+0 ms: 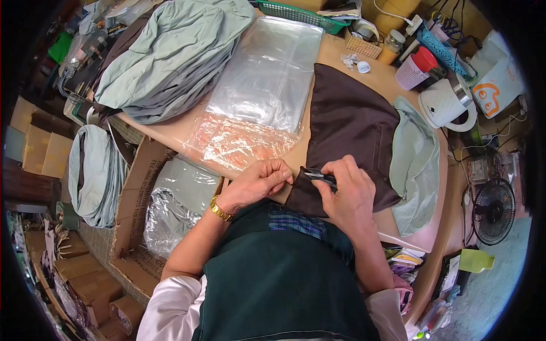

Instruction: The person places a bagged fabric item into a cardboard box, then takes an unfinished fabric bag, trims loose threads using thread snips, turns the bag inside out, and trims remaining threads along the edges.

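A dark brown piece of cloth (350, 122) with a stitched slit lies on the table in front of me, one corner hanging toward my lap. My right hand (350, 190) is closed around small thread snips (320, 177), whose blades point left over the cloth's edge. My left hand (264, 183), with a gold watch on its wrist, is pinched just left of that edge; what sits between its fingertips is too small to make out. Pale green fabric (420, 165) shows beside the brown cloth on the right.
Clear plastic bags (259, 74) lie stacked left of the cloth, near a heap of pale green garments (170, 57). A cardboard box (133, 204) holding bagged items stands at lower left. A white kettle (445, 103), a pink basket (410, 77) and a black fan (493, 210) are at right.
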{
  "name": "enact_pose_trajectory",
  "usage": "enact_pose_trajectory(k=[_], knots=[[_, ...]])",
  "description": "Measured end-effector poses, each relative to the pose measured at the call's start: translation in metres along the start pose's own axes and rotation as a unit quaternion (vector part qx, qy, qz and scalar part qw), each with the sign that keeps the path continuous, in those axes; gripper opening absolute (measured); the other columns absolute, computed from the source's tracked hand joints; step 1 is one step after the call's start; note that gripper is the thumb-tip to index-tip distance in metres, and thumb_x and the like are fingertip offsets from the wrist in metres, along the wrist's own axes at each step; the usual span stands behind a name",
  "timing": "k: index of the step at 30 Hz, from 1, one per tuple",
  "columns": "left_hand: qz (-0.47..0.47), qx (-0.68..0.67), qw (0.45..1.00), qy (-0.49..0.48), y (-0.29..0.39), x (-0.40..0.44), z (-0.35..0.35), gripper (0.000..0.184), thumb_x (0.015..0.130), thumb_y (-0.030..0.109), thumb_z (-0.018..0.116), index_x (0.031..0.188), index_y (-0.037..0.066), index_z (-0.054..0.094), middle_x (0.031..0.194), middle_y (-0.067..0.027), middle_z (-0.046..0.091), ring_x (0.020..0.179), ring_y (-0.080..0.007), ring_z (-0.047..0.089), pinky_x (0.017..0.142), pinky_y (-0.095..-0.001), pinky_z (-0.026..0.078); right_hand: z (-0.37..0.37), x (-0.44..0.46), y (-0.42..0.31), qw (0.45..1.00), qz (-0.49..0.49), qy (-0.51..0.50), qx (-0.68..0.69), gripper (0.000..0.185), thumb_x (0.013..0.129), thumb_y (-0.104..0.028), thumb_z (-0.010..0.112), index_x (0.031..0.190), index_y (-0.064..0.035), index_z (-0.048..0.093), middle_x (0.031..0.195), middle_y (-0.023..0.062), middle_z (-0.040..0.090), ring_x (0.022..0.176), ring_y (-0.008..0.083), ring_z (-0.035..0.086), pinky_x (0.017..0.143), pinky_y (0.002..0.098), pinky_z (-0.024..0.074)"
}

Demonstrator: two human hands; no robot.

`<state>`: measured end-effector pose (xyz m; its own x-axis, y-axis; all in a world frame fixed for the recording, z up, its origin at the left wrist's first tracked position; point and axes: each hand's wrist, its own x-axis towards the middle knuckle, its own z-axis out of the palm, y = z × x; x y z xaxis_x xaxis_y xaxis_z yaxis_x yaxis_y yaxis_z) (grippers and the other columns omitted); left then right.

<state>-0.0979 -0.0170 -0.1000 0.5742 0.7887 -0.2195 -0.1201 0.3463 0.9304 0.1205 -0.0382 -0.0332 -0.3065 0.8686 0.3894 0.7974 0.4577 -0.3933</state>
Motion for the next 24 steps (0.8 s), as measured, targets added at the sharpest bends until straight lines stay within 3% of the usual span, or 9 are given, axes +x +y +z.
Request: enact_pose_trajectory(k=[13,15,16,18,19,21,22,23,24], knots=[[0.03,0.013,0.999,-0.04,0.003,-0.004,0.002,0.026,0.102,0.029,0.054,0.093,0.006,0.061,0.068,0.0076,0.045,0.057,-0.0009,0.034,0.05,-0.0182,0.026,0.02,0.007,0.001,0.998,-0.021,-0.046,-0.032,0.027,0.072,-0.009,0.075,0.089,-0.0082,0.054,0.086,0.0081,0.053,0.075,0.0246,0.061,0.065,0.0368,0.0455],[0.07,0.087,0.991,0.076,0.003,-0.003,0.004,0.03,0.1,0.033,0.057,0.092,0.004,0.061,0.069,0.0023,0.055,0.056,-0.0068,0.046,0.052,-0.0225,0.036,0.021,0.015,0.021,0.995,0.083,0.03,0.04,0.036,0.075,-0.013,0.077,0.102,-0.0073,0.054,0.094,0.0115,0.056,0.083,0.0302,0.063,0.07,0.0414,0.0494],[0.069,0.086,0.991,0.075,0.004,0.003,0.007,0.03,0.1,0.033,0.057,0.092,0.004,0.061,0.069,0.0023,0.055,0.056,-0.0068,0.046,0.052,-0.0225,0.036,0.02,0.022,0.033,0.993,0.107,0.04,0.016,0.042,0.076,-0.016,0.077,0.109,-0.0076,0.053,0.099,0.0131,0.057,0.087,0.0335,0.063,0.073,0.0435,0.0502],[0.183,0.357,0.877,0.263,0.007,0.021,0.018,0.037,0.098,0.037,0.058,0.088,0.001,0.061,0.072,-0.01,0.065,0.063,-0.0241,0.062,0.06,-0.035,0.048,0.024,0.035,0.065,0.985,0.162,0.042,-0.033,0.052,0.081,-0.024,0.077,0.121,-0.0089,0.048,0.112,0.0167,0.056,0.097,0.0394,0.062,0.078,0.0473,0.0509],[0.185,0.358,0.877,0.263,0.005,0.029,0.024,0.037,0.098,0.037,0.058,0.088,0.001,0.061,0.072,-0.01,0.065,0.063,-0.0241,0.062,0.06,-0.035,0.048,0.033,0.04,0.079,0.985,0.162,0.044,-0.033,0.052,0.081,-0.024,0.077,0.121,-0.0089,0.048,0.112,0.0167,0.056,0.097,0.0394,0.062,0.078,0.0473,0.0509],[0.054,0.571,0.795,0.198,-0.006,0.045,0.03,0.042,0.095,0.038,0.058,0.085,-0.002,0.063,0.077,-0.0215,0.067,0.076,-0.0401,0.065,0.072,-0.0453,0.05,0.053,0.045,0.107,0.974,0.207,0.061,-0.061,0.048,0.085,-0.029,0.073,0.12,-0.0087,0.048,0.117,0.0175,0.056,0.1,0.0401,0.061,0.078,0.0481,0.0508],[0.076,0.617,0.761,0.183,-0.01,0.047,0.032,0.042,0.095,0.038,0.059,0.083,-0.002,0.065,0.075,-0.0233,0.065,0.078,-0.0425,0.064,0.073,-0.0448,0.049,0.064,0.043,0.118,0.975,0.196,0.072,-0.07,0.047,0.087,-0.033,0.071,0.12,-0.0086,0.048,0.116,0.0181,0.059,0.098,0.0401,0.063,0.077,0.0483,0.0512],[0.077,0.618,0.762,0.18,-0.012,0.048,0.029,0.042,0.095,0.038,0.059,0.083,-0.002,0.065,0.075,-0.0233,0.065,0.078,-0.0425,0.064,0.073,-0.0448,0.049,0.075,0.037,0.128,0.972,0.209,0.062,-0.09,0.044,0.087,-0.032,0.071,0.118,-0.0088,0.05,0.11,0.0177,0.063,0.092,0.0392,0.065,0.075,0.0477,0.0513],[0.08,0.553,0.816,0.149,-0.01,0.044,0.025,0.04,0.094,0.037,0.059,0.084,-0.001,0.065,0.074,-0.0231,0.064,0.075,-0.0425,0.063,0.07,-0.0447,0.048,0.075,0.035,0.129,0.974,0.203,0.073,-0.074,0.041,0.086,-0.03,0.071,0.116,-0.0087,0.051,0.106,0.0171,0.064,0.089,0.0383,0.066,0.074,0.047,0.0513]])
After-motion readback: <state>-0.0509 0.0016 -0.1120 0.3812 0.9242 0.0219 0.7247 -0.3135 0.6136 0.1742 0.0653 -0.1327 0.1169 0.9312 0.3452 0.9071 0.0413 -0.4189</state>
